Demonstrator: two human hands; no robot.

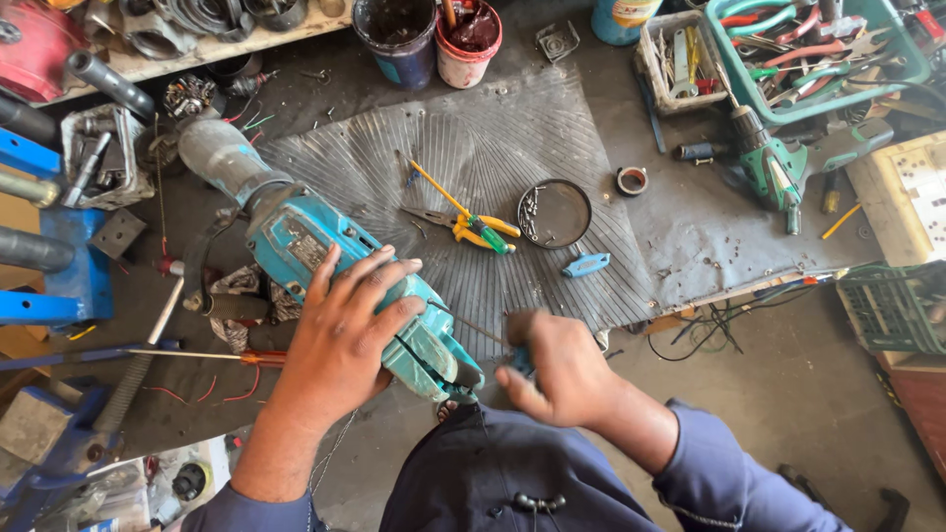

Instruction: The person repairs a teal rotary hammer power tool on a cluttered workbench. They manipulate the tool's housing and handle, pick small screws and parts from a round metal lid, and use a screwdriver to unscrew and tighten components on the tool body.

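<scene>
— What is the left hand (345,330) doing?
— It lies flat, fingers spread, on the big blue drill (335,266) across the ribbed mat (512,138).
— And the right hand (552,365)?
— It is closed around a small blurry tool at the drill's back end.

Free room is found on the ribbed grey mat (493,148) in its upper middle part and on its left part beside the teal power tool (345,286). The middle of the mat is blocked by yellow-green pliers (473,227), a round black dish (555,213) and a small blue part (586,264) — only narrow gaps are left between them. The far edge is closed by two buckets (434,34). The right side is crowded by a green drill (788,167) and a green basket (818,54). To the left, passage is barred by a blue vise (49,286) and metal parts (99,158). The bare floor (788,394) at the lower right is open, apart from loose cables (709,325).
</scene>
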